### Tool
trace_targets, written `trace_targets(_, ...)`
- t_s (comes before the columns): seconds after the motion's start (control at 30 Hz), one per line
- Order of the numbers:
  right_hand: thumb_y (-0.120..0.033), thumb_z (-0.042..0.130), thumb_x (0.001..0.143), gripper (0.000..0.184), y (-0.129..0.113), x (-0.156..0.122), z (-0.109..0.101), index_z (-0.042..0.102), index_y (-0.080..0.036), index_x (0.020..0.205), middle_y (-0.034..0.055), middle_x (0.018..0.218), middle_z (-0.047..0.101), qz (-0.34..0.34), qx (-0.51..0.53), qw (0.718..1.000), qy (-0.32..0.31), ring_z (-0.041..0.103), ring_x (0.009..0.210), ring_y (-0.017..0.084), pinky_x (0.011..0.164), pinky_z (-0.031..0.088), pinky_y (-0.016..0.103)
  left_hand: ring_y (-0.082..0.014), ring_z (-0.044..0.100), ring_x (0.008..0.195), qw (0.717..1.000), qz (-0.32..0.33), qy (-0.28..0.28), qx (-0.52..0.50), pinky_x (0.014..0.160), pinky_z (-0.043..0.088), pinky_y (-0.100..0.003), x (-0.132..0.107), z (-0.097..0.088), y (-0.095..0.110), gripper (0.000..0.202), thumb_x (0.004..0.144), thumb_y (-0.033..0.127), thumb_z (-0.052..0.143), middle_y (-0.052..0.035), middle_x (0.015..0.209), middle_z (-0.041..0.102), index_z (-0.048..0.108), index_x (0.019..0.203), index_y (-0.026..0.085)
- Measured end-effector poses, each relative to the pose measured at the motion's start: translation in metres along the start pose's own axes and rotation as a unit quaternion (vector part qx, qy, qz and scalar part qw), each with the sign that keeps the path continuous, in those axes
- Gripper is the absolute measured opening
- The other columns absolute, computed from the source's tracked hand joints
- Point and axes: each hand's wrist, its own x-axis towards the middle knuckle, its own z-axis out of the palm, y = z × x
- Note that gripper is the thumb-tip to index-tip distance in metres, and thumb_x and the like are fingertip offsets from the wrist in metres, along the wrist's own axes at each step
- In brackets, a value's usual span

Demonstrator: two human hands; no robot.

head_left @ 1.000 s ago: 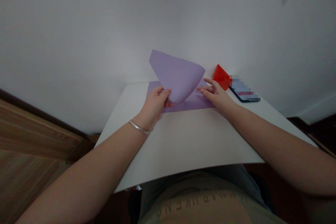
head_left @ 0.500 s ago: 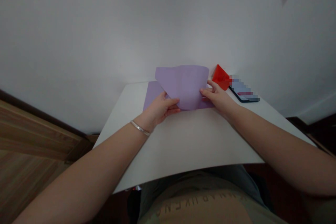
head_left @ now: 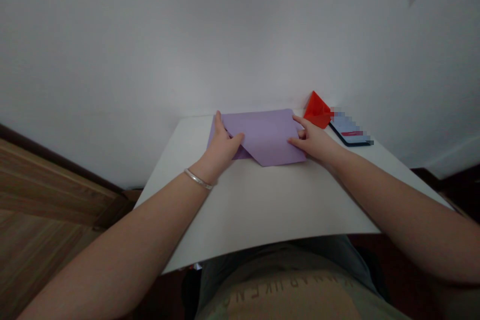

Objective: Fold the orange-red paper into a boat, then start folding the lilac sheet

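A sheet of lilac paper (head_left: 266, 137) lies flat on the white table (head_left: 262, 205), its upper layer folded over into a slanted flap. My left hand (head_left: 223, 142) rests on the sheet's left part, fingers spread and pressing down, with a silver bangle (head_left: 198, 179) on that wrist. My right hand (head_left: 313, 141) presses the right edge of the fold with fingers apart. Part of the paper is hidden under both hands.
A folded red paper piece (head_left: 317, 111) and a dark-framed smartphone (head_left: 348, 130) with a pixelated screen sit at the table's far right corner. A white wall (head_left: 225, 35) rises behind the table. Wooden furniture (head_left: 41, 185) stands at the left.
The raised lilac flap has come down and now lies flat on the sheet. Both hands have lowered from lifting the paper to pressing on it.
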Motion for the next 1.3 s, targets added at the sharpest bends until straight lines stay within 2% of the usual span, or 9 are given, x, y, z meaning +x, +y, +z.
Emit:
trace_targets(0.07,-0.024,0.067,0.076,0.08,-0.004,-0.002,-0.002,0.031,-0.015,0.147,-0.0094,0.054,0.045,-0.004,-0.023,1.0,-0.008,0.046,0.047,0.012,0.048,0.034,0.025,-0.0313,0.045,0.127,0.99,0.033,0.023,0.132,0.111,0.034,-0.048,0.003,-0.002,-0.004,0.088,0.071,0.025,0.065,-0.0188,0.134,0.042,0.023,0.147,0.012)
trace_targets(0.17,-0.024,0.066,0.077,0.08,-0.007,-0.004,-0.005,0.031,-0.016,0.148,-0.0093,0.055,0.044,-0.017,-0.034,0.999,-0.002,0.045,0.048,0.012,0.049,0.034,0.025,-0.0329,0.04,0.13,0.968,0.054,0.015,0.244,0.113,0.031,-0.046,0.003,-0.004,-0.005,0.076,0.072,0.03,0.065,-0.0173,0.135,0.036,0.038,0.141,0.012)
trace_targets(0.3,-0.029,0.066,0.077,0.077,-0.009,-0.006,-0.01,0.036,-0.017,0.146,-0.0069,0.058,0.046,-0.014,-0.05,0.999,-0.013,0.046,0.05,0.014,0.052,0.037,0.029,-0.0304,0.046,0.123,0.957,0.101,0.0,0.273,0.11,0.036,-0.045,-0.001,-0.005,-0.002,0.068,0.077,0.034,0.06,-0.0156,0.129,0.041,0.043,0.139,0.013)
trace_targets(0.43,-0.032,0.067,0.075,0.075,-0.009,-0.007,-0.015,0.041,-0.018,0.144,-0.0055,0.058,0.048,-0.012,-0.085,0.996,-0.021,0.048,0.052,0.015,0.054,0.038,0.03,-0.0326,0.049,0.12,0.945,0.103,-0.002,0.311,0.106,0.039,-0.049,-0.005,-0.004,-0.003,0.063,0.078,0.038,0.059,-0.0142,0.127,0.046,0.047,0.137,0.021)
trace_targets(0.6,-0.031,0.067,0.075,0.073,-0.008,-0.006,-0.014,0.044,-0.017,0.142,-0.0052,0.057,0.049,-0.022,-0.118,0.992,-0.029,0.049,0.053,0.016,0.056,0.038,0.03,-0.0391,0.036,0.135,0.925,0.114,-0.017,0.363,0.112,0.031,-0.052,-0.007,-0.004,-0.009,0.06,0.078,0.039,0.062,-0.0181,0.148,0.031,0.052,0.133,0.016)
trace_targets(0.73,-0.03,0.067,0.075,0.07,-0.011,-0.007,-0.013,0.046,-0.016,0.141,-0.0042,0.06,0.05,-0.006,-0.117,0.993,-0.03,0.048,0.052,0.015,0.054,0.037,0.03,-0.0374,0.017,0.144,0.892,0.202,-0.124,0.384,0.117,0.017,-0.053,-0.011,-0.004,-0.005,0.057,0.086,0.036,0.054,-0.0187,0.156,0.023,0.047,0.138,0.012)
trace_targets(0.9,-0.03,0.067,0.077,0.061,-0.015,-0.007,-0.014,0.053,-0.018,0.135,-0.0035,0.063,0.049,-0.009,-0.126,0.992,-0.026,0.046,0.053,0.013,0.053,0.034,0.027,-0.0312,0.013,0.147,0.855,0.28,-0.24,0.365,0.117,0.013,-0.053,-0.017,-0.002,0.001,0.06,0.09,0.037,0.049,-0.0125,0.158,0.022,0.037,0.145,0.017)
trace_targets(1.07,-0.031,0.065,0.077,0.039,-0.013,-0.005,-0.016,0.068,-0.022,0.115,-0.0046,0.062,0.042,-0.045,-0.091,0.994,-0.039,0.04,0.052,0.01,0.05,0.029,0.026,-0.0288,0.015,0.147,0.844,0.277,-0.265,0.375,0.118,0.01,-0.049,-0.018,-0.001,0.003,0.066,0.09,0.041,0.048,-0.0152,0.157,0.023,0.032,0.147,0.014)
trace_targets(1.3,-0.032,0.06,0.079,0.034,-0.014,-0.005,-0.018,0.067,-0.02,0.11,-0.0058,0.056,0.039,-0.012,-0.008,0.996,-0.085,0.037,0.046,0.01,0.044,0.026,0.026,-0.028,0.018,0.146,0.843,0.26,-0.292,0.37,0.118,0.009,-0.049,-0.017,0.001,-0.003,0.069,0.089,0.045,0.047,-0.0175,0.156,0.023,0.03,0.148,0.014)
